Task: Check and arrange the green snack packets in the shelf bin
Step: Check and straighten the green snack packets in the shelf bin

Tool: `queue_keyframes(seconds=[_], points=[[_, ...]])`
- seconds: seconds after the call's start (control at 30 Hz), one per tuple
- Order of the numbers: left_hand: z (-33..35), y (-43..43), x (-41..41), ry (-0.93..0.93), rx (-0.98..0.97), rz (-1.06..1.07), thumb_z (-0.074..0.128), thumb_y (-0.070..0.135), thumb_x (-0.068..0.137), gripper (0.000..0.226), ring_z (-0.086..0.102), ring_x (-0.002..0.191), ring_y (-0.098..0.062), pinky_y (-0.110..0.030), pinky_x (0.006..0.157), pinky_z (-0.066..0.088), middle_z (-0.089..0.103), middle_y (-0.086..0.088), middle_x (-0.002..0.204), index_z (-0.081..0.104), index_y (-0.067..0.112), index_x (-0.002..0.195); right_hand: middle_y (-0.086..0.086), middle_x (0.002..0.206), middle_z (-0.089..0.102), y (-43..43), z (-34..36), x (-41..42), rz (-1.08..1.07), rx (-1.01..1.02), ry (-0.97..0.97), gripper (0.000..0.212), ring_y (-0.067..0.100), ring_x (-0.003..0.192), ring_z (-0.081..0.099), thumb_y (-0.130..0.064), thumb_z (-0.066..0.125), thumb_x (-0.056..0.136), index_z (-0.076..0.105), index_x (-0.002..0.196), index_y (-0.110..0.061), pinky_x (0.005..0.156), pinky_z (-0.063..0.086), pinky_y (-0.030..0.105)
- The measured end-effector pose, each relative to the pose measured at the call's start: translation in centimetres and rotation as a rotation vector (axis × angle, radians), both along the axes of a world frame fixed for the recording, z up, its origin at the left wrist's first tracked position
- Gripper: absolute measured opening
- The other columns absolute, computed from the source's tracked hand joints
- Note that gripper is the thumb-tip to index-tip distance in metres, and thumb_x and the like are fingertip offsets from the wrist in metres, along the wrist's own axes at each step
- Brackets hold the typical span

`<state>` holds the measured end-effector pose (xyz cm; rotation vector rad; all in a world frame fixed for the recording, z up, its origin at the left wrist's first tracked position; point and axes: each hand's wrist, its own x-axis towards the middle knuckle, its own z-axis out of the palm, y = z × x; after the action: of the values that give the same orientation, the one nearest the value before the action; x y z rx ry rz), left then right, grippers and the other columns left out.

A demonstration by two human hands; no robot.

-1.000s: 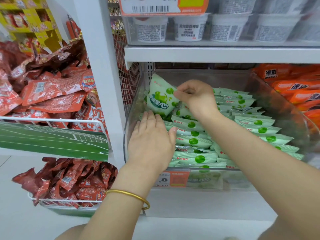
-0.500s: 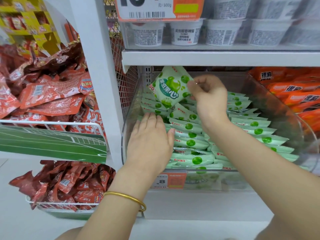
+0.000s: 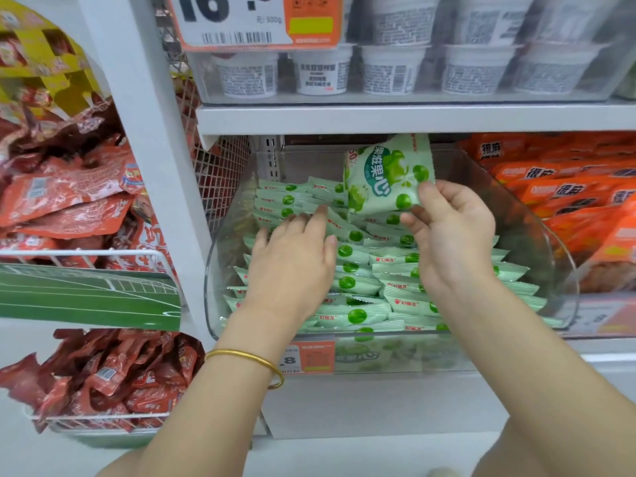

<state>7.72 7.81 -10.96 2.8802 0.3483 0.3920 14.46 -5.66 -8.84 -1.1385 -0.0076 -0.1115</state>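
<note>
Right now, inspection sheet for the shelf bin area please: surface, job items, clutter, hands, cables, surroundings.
Surface: clear bin on a white shelf, open at the top, with a price tag on its front.
Job's things: green snack packets lie overlapped in rows and fill the bin; one raised packet is held upright above the back of the pile, printed face to the camera.
Clutter: nothing seen.
Hands: left hand lies flat on the packets, fingers straight; right hand pinches the raised packet by its lower right corner.
Cables: nothing seen.
Surroundings: white tubs on the shelf above, orange packets to the right, red packets in wire baskets to the left.
</note>
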Motion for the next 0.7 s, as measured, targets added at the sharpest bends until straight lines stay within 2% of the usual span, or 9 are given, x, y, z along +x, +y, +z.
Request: queue_keyframes(seconds=[0.1, 0.2, 0.33, 0.43, 0.53, 0.6, 0.63, 0.7], points=[[-0.1, 0.0, 0.2, 0.035, 0.034, 0.071, 0.024, 0.038, 0.100, 0.050, 0.032, 0.136, -0.022, -0.045, 0.113, 0.021, 0.042, -0.003, 0.144, 0.029, 0.020, 0.146, 0.004, 0.085, 0.056, -0.2, -0.1, 0.1, 0.041, 0.042, 0.034, 0.012, 0.010, 0.065, 0.054, -0.007, 0.057, 0.092, 0.056, 0.081, -0.012, 0.061, 0.049, 0.020], [-0.5, 0.0, 0.3, 0.090, 0.077, 0.088, 0.021, 0.041, 0.100, 0.051, 0.023, 0.140, -0.021, -0.045, 0.115, 0.016, 0.036, -0.004, 0.148, 0.035, 0.018, 0.143, 0.004, 0.086, 0.055, -0.1, -0.3, -0.1, 0.098, 0.063, 0.085, 0.010, 0.010, 0.064, 0.053, -0.006, 0.057, 0.092, 0.056, 0.083, -0.010, 0.059, 0.049, 0.019], [-0.7, -0.1, 0.3, 0.159, 0.106, 0.090, 0.017, 0.043, 0.100, 0.054, 0.009, 0.145, -0.019, -0.044, 0.118, 0.008, 0.024, -0.006, 0.154, 0.033, 0.016, 0.144, 0.005, 0.085, 0.056, 0.1, -0.4, -0.2, 0.141, 0.073, 0.098, 0.009, 0.010, 0.063, 0.053, -0.005, 0.058, 0.091, 0.056, 0.083, -0.010, 0.058, 0.050, 0.019], [-0.5, 0.0, 0.0, 0.105, 0.054, 0.079, 0.020, 0.040, 0.100, 0.052, 0.011, 0.145, -0.021, -0.042, 0.118, 0.010, 0.022, -0.009, 0.155, 0.039, 0.015, 0.141, 0.004, 0.083, 0.056, 0.1, -0.3, -0.2, 0.156, 0.067, 0.091, 0.010, 0.009, 0.062, 0.053, -0.005, 0.058, 0.091, 0.056, 0.082, -0.010, 0.059, 0.050, 0.019], [0.2, 0.5, -0.9, -0.106, -0.153, 0.033, 0.030, 0.027, 0.098, 0.043, 0.027, 0.138, -0.025, -0.033, 0.115, 0.019, 0.034, -0.015, 0.147, 0.049, 0.004, 0.129, 0.004, 0.081, 0.056, 0.0, -0.2, -0.4, 0.190, 0.060, 0.096, 0.010, 0.010, 0.062, 0.052, -0.005, 0.058, 0.091, 0.056, 0.082, -0.010, 0.057, 0.050, 0.019], [1.1, 0.7, -1.9, -0.245, -0.303, 0.040, 0.036, 0.017, 0.098, 0.040, 0.031, 0.135, -0.020, -0.015, 0.106, 0.015, 0.038, -0.011, 0.146, 0.045, 0.004, 0.135, 0.004, 0.079, 0.058, -0.1, 0.0, -0.4, 0.218, 0.048, 0.098, 0.011, 0.010, 0.062, 0.053, -0.005, 0.058, 0.091, 0.056, 0.081, -0.010, 0.055, 0.049, 0.018], [1.5, 0.9, -2.4, -0.300, -0.370, 0.055, 0.037, 0.015, 0.099, 0.042, 0.031, 0.135, -0.015, -0.010, 0.101, 0.014, 0.038, -0.007, 0.147, 0.040, 0.006, 0.140, 0.004, 0.077, 0.060, -0.1, 0.2, -0.4, 0.237, 0.036, 0.095, 0.011, 0.011, 0.062, 0.054, -0.005, 0.057, 0.091, 0.056, 0.081, -0.010, 0.053, 0.048, 0.019], [2.1, 1.1, -3.1, -0.382, -0.544, 0.070, 0.038, 0.018, 0.100, 0.044, 0.034, 0.132, -0.007, -0.012, 0.105, 0.016, 0.038, 0.000, 0.147, 0.036, 0.013, 0.144, 0.003, 0.073, 0.062, 0.0, 0.4, -0.5, 0.286, -0.005, 0.081, 0.013, 0.010, 0.061, 0.056, -0.006, 0.055, 0.092, 0.055, 0.080, -0.011, 0.053, 0.048, 0.021]])
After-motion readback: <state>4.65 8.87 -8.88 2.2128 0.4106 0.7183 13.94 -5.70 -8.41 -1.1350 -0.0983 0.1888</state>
